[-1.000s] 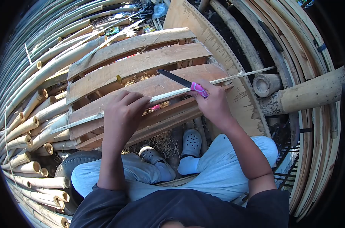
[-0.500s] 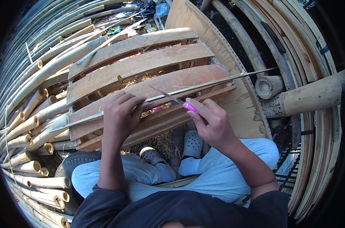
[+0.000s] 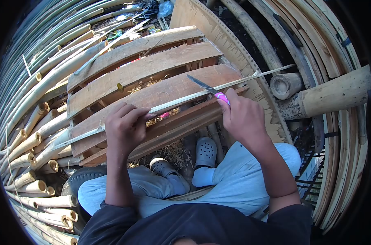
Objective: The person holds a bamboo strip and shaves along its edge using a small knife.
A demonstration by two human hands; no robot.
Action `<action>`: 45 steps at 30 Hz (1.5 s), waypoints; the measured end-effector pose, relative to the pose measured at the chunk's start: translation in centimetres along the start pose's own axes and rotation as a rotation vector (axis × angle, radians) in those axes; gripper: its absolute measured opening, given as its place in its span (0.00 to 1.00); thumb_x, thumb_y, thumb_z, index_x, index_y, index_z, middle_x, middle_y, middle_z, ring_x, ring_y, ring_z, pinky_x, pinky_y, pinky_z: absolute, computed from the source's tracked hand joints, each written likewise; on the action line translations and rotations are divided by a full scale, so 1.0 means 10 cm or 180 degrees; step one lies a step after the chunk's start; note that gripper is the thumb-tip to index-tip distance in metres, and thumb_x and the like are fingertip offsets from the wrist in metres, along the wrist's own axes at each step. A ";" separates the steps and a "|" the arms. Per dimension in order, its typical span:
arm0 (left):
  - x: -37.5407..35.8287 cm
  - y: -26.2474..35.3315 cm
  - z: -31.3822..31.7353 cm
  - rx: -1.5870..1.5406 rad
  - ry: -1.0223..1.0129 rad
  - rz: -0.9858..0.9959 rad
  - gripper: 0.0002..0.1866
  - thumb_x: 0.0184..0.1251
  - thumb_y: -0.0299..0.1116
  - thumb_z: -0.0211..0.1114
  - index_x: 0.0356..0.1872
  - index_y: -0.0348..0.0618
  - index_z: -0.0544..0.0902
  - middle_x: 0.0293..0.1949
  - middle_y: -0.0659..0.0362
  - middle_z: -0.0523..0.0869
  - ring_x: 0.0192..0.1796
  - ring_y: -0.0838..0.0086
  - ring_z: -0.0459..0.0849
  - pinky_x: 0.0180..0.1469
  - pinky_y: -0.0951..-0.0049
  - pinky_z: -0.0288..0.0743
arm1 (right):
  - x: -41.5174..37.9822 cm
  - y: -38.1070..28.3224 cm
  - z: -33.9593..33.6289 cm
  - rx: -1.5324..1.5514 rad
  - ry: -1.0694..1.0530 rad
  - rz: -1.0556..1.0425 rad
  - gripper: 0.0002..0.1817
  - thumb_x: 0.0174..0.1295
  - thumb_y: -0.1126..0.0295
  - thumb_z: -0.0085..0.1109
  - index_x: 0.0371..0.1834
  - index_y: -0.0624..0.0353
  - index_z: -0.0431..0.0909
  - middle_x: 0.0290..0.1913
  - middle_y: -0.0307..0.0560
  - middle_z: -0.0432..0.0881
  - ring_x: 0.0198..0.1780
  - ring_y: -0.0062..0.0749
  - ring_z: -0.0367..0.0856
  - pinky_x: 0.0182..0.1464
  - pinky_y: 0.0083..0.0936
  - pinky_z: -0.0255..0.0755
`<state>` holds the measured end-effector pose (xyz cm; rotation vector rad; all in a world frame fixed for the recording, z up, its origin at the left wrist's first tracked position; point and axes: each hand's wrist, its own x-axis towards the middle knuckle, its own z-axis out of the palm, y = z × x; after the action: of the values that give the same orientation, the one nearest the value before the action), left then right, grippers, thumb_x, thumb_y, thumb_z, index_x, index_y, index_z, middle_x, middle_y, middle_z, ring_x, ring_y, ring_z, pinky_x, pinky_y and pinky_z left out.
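Observation:
My left hand (image 3: 126,124) is closed around a long, thin bamboo strip (image 3: 175,105) that runs slantwise across a slatted wooden pallet (image 3: 161,89). In my right hand (image 3: 244,116) is a knife (image 3: 203,85) with a pink and white handle. Its blade points up and to the left, overlapping the strip in this view. The strip's right end reaches past the pallet, over a curved plywood sheet (image 3: 234,49). Its left end extends beyond the pallet's left edge.
Many bamboo poles (image 3: 56,139) are stacked on the left. A thick bamboo post (image 3: 330,98) juts in from the right beside curved wooden planks (image 3: 336,163). Shavings (image 3: 146,85) lie between the slats. My feet in grey clogs (image 3: 206,152) rest below the pallet.
My right hand has moved to the right and up along the strip with the knife. My left hand stays on the strip, slightly lower and to the left.

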<state>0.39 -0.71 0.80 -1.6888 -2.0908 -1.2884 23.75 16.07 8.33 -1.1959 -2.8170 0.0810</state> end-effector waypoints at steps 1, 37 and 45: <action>0.00 0.00 0.01 0.0043 0.0040 0.0064 0.08 0.50 0.22 0.77 0.32 0.43 0.90 0.25 0.58 0.84 0.29 0.64 0.83 0.31 0.65 0.74 | 0.00 -0.01 0.00 -0.0076 0.0013 0.0045 0.14 0.78 0.59 0.54 0.40 0.59 0.76 0.27 0.57 0.84 0.31 0.59 0.85 0.35 0.53 0.75; 0.02 -0.02 -0.01 0.0187 0.0217 -0.0191 0.08 0.43 0.20 0.74 0.25 0.40 0.84 0.23 0.55 0.81 0.28 0.60 0.81 0.31 0.64 0.70 | 0.24 0.73 -0.03 0.2713 0.0335 0.2416 0.22 0.86 0.50 0.36 0.40 0.54 0.71 0.18 0.31 0.65 0.14 0.14 0.57 0.16 0.21 0.56; -0.01 -0.05 0.00 0.0186 0.0081 -0.0108 0.08 0.47 0.15 0.73 0.29 0.37 0.86 0.25 0.54 0.81 0.29 0.63 0.82 0.32 0.67 0.72 | 0.26 0.63 0.06 0.2880 -0.0092 0.1903 0.25 0.85 0.48 0.36 0.37 0.56 0.70 0.16 0.37 0.69 0.12 0.20 0.67 0.14 0.22 0.61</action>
<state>-0.05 -0.78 0.53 -1.6115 -2.1299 -1.2391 26.44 22.33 7.33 -1.6319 -1.8787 1.2283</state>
